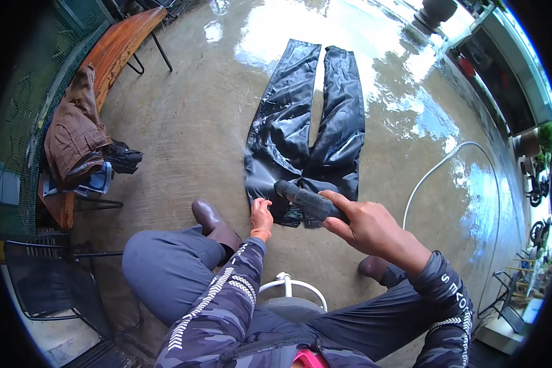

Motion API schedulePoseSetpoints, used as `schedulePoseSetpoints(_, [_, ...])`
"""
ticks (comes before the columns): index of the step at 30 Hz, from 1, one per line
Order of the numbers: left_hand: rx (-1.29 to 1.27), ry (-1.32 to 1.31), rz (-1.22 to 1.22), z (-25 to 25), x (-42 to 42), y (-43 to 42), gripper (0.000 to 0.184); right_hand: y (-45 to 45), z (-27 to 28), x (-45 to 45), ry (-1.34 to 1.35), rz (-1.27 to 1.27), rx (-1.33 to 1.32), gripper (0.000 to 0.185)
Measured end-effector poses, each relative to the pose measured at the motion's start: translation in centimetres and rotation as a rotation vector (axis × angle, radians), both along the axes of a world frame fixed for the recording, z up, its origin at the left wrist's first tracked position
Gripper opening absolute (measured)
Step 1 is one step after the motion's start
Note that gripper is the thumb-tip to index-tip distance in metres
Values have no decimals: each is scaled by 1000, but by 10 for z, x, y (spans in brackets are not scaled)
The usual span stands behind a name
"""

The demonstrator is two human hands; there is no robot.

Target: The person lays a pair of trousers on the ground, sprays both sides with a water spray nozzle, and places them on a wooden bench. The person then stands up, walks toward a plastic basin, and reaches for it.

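Observation:
A pair of shiny wet black trousers (339, 122) lies spread on the wet concrete floor, legs pointing away from me and waist toward me. My left hand (262, 216) is at the left corner of the waist, fingers curled in on the fabric edge. In my right hand (368, 224) is a dark spray nozzle (306, 199), held above the waist with its round head pointing left. Fine pale spray seems to hit the fabric by its head. My palm hides the nozzle's rear end.
A white hose (418, 184) curves over the floor at right. At left stands a wooden bench (113, 52) with a brown garment (73, 138) and other cloths; a black chair (49, 279) is below it. My boots (211, 221) flank the trousers' near end. A white-framed stool (293, 288) is between my legs.

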State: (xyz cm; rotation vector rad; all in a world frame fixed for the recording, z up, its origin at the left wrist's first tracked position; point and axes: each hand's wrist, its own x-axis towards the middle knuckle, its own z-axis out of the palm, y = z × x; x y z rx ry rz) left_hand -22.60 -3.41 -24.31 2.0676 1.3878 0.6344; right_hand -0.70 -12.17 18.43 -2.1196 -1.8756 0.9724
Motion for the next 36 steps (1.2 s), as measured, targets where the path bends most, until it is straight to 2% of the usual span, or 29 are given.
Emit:
schedulePoseSetpoints(1, [-31, 7, 48, 10, 0, 2, 23, -1, 1, 1, 1, -3, -1, 55])
schedulePoseSetpoints(2, [46, 79, 119, 19, 1, 2, 25, -3, 2, 3, -6, 3, -5, 55])
schedulePoseSetpoints(3, [46, 81, 117, 20, -1, 4, 25, -4, 4, 4, -13, 9, -8, 55])
schedulePoseSetpoints(5, [95, 98, 278, 22, -7, 8, 27, -10, 12, 9, -55, 29, -64, 55])
schedulePoseSetpoints(7, [-75, -4, 350, 12, -15, 21, 28, -17, 19, 15, -99, 54, -122, 54])
schedulePoseSetpoints(9, [-268, -58, 555, 10, -16, 33, 25, -26, 21, 21, -135, 74, -208, 54])
schedulePoseSetpoints(11, [-344, -18, 616, 9, -20, 47, 26, -33, 22, 24, -140, 83, -230, 53])
schedulePoseSetpoints(13, [-419, 23, 675, 16, -22, 46, 27, -35, 26, 23, -113, 77, -359, 53])
schedulePoseSetpoints(15, [-242, 198, 443, 24, -25, 36, 33, -41, 24, 23, -80, 67, -300, 53])
schedulePoseSetpoints(16, [-48, 378, 326, 28, -24, 30, 46, -44, 23, 23, -49, 57, -243, 53])
schedulePoseSetpoints(17, [-47, 376, 323, 31, -22, 24, 46, -47, 24, 23, -51, 54, -243, 53])
schedulePoseSetpoints(19, [253, 453, -42, 38, -20, 15, 65, -52, 25, 26, -16, 22, -144, 53])
schedulePoseSetpoints(20, [236, 470, -184, 41, -18, 13, 71, -53, 28, 26, -16, 17, -144, 53])
schedulePoseSetpoints(21, [257, 501, -267, 37, -17, 13, 67, -51, 34, 27, -43, 20, -211, 53])
schedulePoseSetpoints(23, [197, 447, -286, 29, -14, 13, 48, -51, 37, 30, -68, 17, -279, 52])
schedulePoseSetpoints(25, [-70, 395, -227, 27, -10, 22, 29, -53, 38, 33, -54, 15, -288, 54])
schedulePoseSetpoints(26, [-7, 356, -189, 26, -8, 28, 19, -54, 38, 34, -53, 12, -289, 54])
schedulePoseSetpoints(27, [-110, 229, -121, 21, -7, 41, 16, -55, 38, 34, -35, -11, -229, 54])
schedulePoseSetpoints(29, [-220, 127, 219, 9, 4, 63, 16, -56, 40, 35, -18, -35, -166, 53])
schedulePoseSetpoints(31, [-476, -4, 335, 7, 6, 89, 23, -55, 42, 37, 42, -65, -154, 54])
schedulePoseSetpoints(32, [-581, 23, 353, 6, 6, 101, 33, -54, 41, 37, 40, -68, -153, 54])
schedulePoseSetpoints(35, [-724, -102, 432, -15, 0, 106, 37, -52, 35, 36, 84, -81, -140, 55])
schedulePoseSetpoints(36, [-693, -187, 417, -19, -3, 102, 39, -52, 31, 35, 98, -87, -118, 55])
